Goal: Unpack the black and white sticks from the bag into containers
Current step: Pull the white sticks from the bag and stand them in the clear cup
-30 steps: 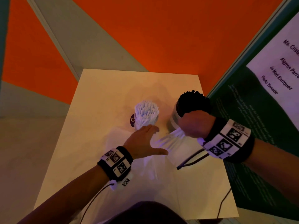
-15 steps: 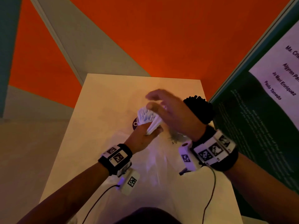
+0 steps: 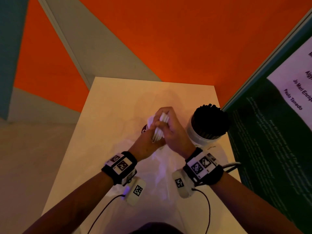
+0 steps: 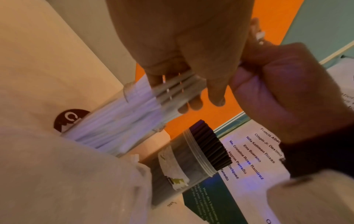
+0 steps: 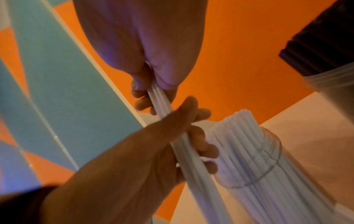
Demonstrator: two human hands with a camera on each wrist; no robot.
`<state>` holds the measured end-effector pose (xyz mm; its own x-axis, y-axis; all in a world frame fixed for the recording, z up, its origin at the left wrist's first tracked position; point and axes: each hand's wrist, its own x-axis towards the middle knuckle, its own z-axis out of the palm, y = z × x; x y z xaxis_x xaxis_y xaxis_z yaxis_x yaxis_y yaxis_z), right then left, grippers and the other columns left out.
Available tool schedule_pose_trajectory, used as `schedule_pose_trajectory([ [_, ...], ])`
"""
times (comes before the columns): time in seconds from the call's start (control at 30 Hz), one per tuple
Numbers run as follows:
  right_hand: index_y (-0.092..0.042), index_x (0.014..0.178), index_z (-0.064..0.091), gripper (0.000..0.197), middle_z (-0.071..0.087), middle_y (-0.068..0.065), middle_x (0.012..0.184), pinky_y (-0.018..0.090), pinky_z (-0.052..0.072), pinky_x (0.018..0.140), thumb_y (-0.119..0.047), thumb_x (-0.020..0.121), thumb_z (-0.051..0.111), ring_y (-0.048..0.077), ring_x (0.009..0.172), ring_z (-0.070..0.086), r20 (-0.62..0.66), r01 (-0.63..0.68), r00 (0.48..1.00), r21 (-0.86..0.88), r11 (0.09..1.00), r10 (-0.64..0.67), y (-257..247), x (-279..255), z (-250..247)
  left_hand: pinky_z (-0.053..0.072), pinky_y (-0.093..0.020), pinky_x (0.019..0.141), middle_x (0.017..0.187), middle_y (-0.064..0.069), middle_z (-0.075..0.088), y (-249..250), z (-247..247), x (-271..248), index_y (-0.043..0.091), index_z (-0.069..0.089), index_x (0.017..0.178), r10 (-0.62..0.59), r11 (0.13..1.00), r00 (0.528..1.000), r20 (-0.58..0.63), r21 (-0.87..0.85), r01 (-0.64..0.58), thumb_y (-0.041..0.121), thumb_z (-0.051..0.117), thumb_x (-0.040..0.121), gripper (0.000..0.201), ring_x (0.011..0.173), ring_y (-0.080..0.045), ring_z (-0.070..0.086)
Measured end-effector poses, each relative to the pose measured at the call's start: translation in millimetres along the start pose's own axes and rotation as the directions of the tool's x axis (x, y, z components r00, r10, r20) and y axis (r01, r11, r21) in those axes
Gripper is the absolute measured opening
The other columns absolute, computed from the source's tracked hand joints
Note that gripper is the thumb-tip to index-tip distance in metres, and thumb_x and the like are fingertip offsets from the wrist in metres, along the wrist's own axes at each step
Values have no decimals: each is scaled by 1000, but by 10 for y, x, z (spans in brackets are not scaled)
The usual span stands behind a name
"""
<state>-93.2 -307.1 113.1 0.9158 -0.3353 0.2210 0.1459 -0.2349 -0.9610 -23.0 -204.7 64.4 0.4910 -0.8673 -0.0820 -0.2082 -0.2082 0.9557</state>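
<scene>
Both hands meet over the middle of the table. My left hand grips the lower part of a small bundle of white sticks, and my right hand pinches its upper end. The right wrist view shows the bundle running between the left hand and the right hand. Just beyond stands the clear container of white sticks, mostly hidden by the hands in the head view. A clear container packed with black sticks stands at the right. The pale bag lies flat under my wrists.
A dark green board with printed names stands close along the table's right edge, right beside the black-stick container. Orange and grey floor surrounds the small table. Cables trail from both wrist units over the near part of the table.
My left hand lifted off the bag and took hold of the white sticks. My right hand swung left from the black-stick container and now holds the same bundle's top.
</scene>
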Motion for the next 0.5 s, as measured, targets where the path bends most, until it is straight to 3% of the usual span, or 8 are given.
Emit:
schedule_pose_trajectory([
  [0.07, -13, 98, 40, 20, 50, 3, 83, 39, 51, 75, 6, 93, 38, 23, 75, 56, -50, 15, 999, -2, 1000, -15, 68, 170, -133, 48, -26, 88, 126, 4, 53, -104, -44, -13, 32, 38, 131, -43, 997, 998, -40, 56, 46, 34, 68, 85, 55, 109, -12, 55],
  [0.17, -17, 99, 41, 28, 48, 1, 81, 38, 48, 78, 9, 95, 35, 23, 74, 53, -114, 39, 993, -14, 999, -40, 119, 420, -315, 41, -23, 96, 130, 9, 43, -241, -58, -62, 25, 39, 130, 44, 997, 982, -182, 75, -31, 26, 72, 83, 58, 117, -5, 46],
  [0.23, -24, 100, 41, 30, 48, 1, 80, 32, 48, 78, 5, 98, 34, 24, 75, 51, -116, 86, 989, -27, 996, -88, 110, 557, -393, 45, -27, 92, 124, 5, 45, -315, -74, -84, 25, 42, 122, 109, 991, 963, -246, 101, -86, 19, 72, 83, 49, 107, -11, 51],
  [0.33, -26, 102, 41, 26, 47, 1, 83, 27, 48, 78, -1, 100, 35, 23, 76, 52, -111, 128, 985, -38, 991, -132, 109, 695, -437, 46, -24, 79, 108, -1, 50, -388, -124, -76, 24, 51, 107, 161, 975, 960, -230, 189, -118, 17, 70, 85, 30, 89, -18, 54],
  [0.4, -24, 106, 41, 24, 48, -2, 83, 31, 49, 79, -2, 100, 35, 19, 76, 54, -92, 130, 987, -63, 990, -135, 160, 693, -403, 43, -16, 74, 99, 2, 51, -441, -144, -65, 23, 57, 99, 192, 964, 963, -187, 218, -150, 15, 68, 86, 19, 86, -9, 53],
  [0.5, -21, 127, 39, 29, 53, -5, 85, 32, 47, 82, -6, 102, 37, 16, 83, 61, -29, 68, 997, -176, 982, -74, 349, 539, -279, 38, -8, 71, 92, 11, 52, -521, -146, -61, 18, 62, 96, 195, 953, 970, -143, 263, -152, 12, 68, 86, 13, 85, 4, 51],
])
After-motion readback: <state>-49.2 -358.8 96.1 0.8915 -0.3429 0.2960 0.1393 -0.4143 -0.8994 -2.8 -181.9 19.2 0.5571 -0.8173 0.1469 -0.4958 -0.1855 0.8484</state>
